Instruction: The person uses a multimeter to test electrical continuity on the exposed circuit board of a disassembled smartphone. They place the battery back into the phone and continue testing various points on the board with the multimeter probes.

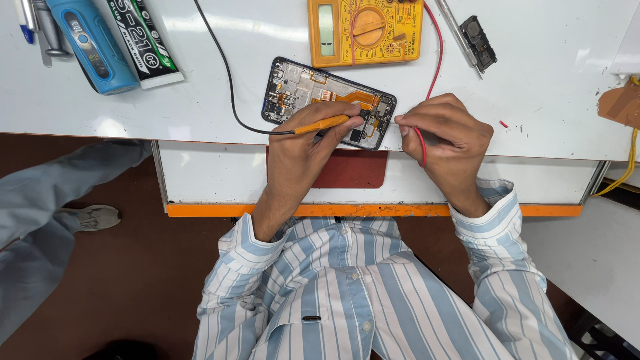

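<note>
White workbench (533, 100), yellow multimeter (365, 30) at far edge. Opened phone (313, 93) lies near front edge, back cover off, board exposed. Left hand (303, 150) grips orange probe (323, 125) on board; right hand (447, 137) pinches red-lead probe (421, 147) at phone's edge. Probing under way, phone not reassembled.

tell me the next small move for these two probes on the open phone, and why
Probably hold both tips steady and glance at the yellow multimeter. The left hand has the orange probe on the opened phone, and the right hand holds the red-leaded probe at the phone's right edge, so both contacts look set.
</note>
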Action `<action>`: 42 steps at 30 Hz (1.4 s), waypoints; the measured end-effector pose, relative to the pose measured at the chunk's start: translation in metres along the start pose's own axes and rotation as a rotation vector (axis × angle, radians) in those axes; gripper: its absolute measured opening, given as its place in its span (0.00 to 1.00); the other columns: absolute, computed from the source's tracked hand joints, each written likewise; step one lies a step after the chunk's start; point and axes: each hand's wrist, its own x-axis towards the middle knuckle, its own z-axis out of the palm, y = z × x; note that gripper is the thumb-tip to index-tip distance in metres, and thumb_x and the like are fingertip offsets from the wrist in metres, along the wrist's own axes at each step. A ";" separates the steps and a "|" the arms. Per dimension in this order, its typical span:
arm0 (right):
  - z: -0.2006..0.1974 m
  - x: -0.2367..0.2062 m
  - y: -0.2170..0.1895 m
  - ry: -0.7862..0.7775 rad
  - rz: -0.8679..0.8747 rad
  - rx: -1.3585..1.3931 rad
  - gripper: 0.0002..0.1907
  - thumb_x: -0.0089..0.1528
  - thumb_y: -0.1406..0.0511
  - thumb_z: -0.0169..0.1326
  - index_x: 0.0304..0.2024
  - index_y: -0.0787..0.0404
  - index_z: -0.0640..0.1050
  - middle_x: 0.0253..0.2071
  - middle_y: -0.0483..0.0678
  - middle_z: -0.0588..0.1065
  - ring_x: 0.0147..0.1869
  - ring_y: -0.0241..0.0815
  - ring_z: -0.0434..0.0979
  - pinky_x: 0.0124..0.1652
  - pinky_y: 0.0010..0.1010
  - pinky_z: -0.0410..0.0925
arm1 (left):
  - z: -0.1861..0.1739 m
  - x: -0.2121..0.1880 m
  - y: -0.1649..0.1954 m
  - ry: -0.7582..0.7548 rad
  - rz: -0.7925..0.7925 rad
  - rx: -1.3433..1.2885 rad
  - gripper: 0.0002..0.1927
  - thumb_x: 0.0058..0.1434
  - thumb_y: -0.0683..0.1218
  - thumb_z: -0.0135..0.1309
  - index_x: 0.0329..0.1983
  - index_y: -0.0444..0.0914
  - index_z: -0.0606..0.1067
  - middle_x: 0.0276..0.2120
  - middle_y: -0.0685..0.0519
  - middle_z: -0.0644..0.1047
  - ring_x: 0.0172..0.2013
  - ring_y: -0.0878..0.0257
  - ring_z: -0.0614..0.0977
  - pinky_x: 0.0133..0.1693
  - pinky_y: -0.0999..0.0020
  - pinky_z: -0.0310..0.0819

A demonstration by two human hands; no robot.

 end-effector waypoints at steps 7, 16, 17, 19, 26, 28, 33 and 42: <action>-0.003 0.000 0.000 -0.013 -0.009 -0.020 0.11 0.59 0.78 0.65 0.43 0.64 0.84 0.39 0.48 0.81 0.45 0.40 0.79 0.44 0.27 0.72 | 0.003 0.001 0.001 0.004 0.018 0.000 0.10 0.66 0.42 0.62 0.49 0.37 0.80 0.47 0.51 0.83 0.49 0.60 0.86 0.51 0.67 0.83; -0.005 -0.003 0.001 -0.018 0.000 -0.022 0.11 0.59 0.78 0.66 0.43 0.64 0.84 0.40 0.48 0.81 0.47 0.41 0.79 0.44 0.27 0.72 | 0.008 0.001 -0.001 0.001 0.000 -0.011 0.10 0.66 0.43 0.62 0.49 0.37 0.80 0.47 0.52 0.83 0.48 0.61 0.86 0.50 0.68 0.83; -0.005 -0.003 0.001 -0.017 0.000 -0.019 0.11 0.59 0.78 0.66 0.43 0.64 0.84 0.40 0.48 0.81 0.47 0.41 0.79 0.44 0.27 0.72 | 0.009 0.000 0.000 -0.002 -0.005 -0.013 0.10 0.65 0.43 0.62 0.49 0.37 0.80 0.46 0.52 0.83 0.48 0.61 0.86 0.50 0.68 0.83; -0.005 -0.004 0.001 -0.018 0.006 -0.018 0.11 0.59 0.78 0.66 0.43 0.64 0.84 0.40 0.48 0.81 0.47 0.41 0.79 0.44 0.27 0.72 | 0.010 -0.001 0.000 0.003 -0.007 -0.020 0.10 0.66 0.43 0.62 0.49 0.37 0.80 0.46 0.52 0.83 0.48 0.61 0.86 0.50 0.68 0.83; -0.006 -0.008 0.001 -0.022 0.011 -0.017 0.11 0.59 0.78 0.66 0.43 0.64 0.84 0.39 0.48 0.81 0.47 0.41 0.79 0.44 0.27 0.72 | 0.012 -0.005 0.000 0.002 -0.005 -0.019 0.10 0.66 0.43 0.62 0.49 0.37 0.80 0.47 0.52 0.83 0.49 0.61 0.86 0.53 0.66 0.82; -0.006 -0.009 0.001 -0.026 0.006 -0.022 0.11 0.59 0.78 0.66 0.42 0.64 0.84 0.39 0.48 0.81 0.47 0.41 0.79 0.44 0.27 0.72 | 0.012 -0.006 -0.001 0.000 -0.017 -0.030 0.10 0.66 0.43 0.62 0.49 0.37 0.80 0.47 0.52 0.83 0.50 0.61 0.86 0.52 0.67 0.83; -0.006 -0.011 0.002 -0.033 0.003 -0.020 0.11 0.58 0.78 0.66 0.42 0.64 0.84 0.39 0.48 0.81 0.46 0.41 0.79 0.44 0.27 0.71 | 0.013 -0.009 -0.002 0.001 -0.024 -0.043 0.10 0.66 0.43 0.62 0.49 0.37 0.80 0.47 0.52 0.83 0.49 0.61 0.86 0.53 0.67 0.83; -0.005 -0.010 0.004 -0.033 -0.004 -0.016 0.11 0.58 0.78 0.66 0.42 0.63 0.84 0.39 0.48 0.81 0.47 0.41 0.79 0.46 0.29 0.72 | 0.014 -0.009 -0.005 0.008 0.001 -0.013 0.10 0.65 0.43 0.62 0.48 0.37 0.81 0.47 0.52 0.83 0.50 0.61 0.86 0.52 0.67 0.83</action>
